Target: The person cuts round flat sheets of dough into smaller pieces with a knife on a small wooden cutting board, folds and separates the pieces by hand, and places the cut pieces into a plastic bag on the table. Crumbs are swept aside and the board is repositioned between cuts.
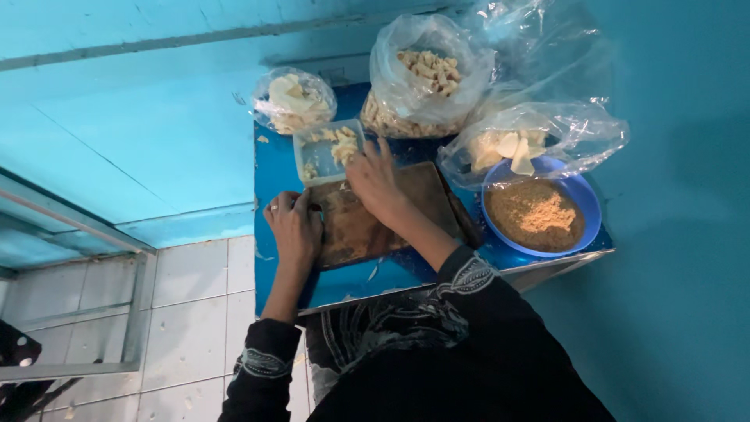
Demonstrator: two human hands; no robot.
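Can't really see what's under the right hand (375, 181), it's spread flat over the far end of the board (391, 215), fingers reaching the tub (328, 150) of pale pieces, not gripping anything that I can make out. Left hand (295, 227) is curled round the board's left edge, holding it. The board sits mid table (273, 176), tub touching its far edge. Bags (422, 74) crowd the back, their contents blurry through the plastic. The blue bowl (582, 199) of brown crumbs sits right by the table's right edge, so there's hardly any room there
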